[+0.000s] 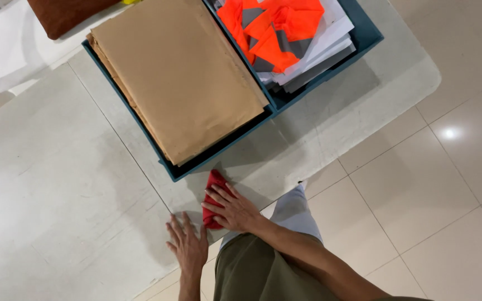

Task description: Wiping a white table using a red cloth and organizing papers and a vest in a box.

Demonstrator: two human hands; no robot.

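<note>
On table (57,184): teal bin (274,106), left compartment tan sheets (179,78), right compartment orange vests (274,28) over white paper. Right hand (232,209) flat, fingers spread, pressing red cloth (214,192) at table edge; left hand (188,245) flat beside.

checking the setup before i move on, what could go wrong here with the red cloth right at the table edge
The red cloth lies under the right hand close to the table edge, so a push toward the body might slide it off onto the tiled floor.

The blue bin stands just behind the cloth; a forward sweep could catch the cloth against its corner.

The orange vests are heaped loosely on the white stack and could slip if the bin is bumped.
</note>
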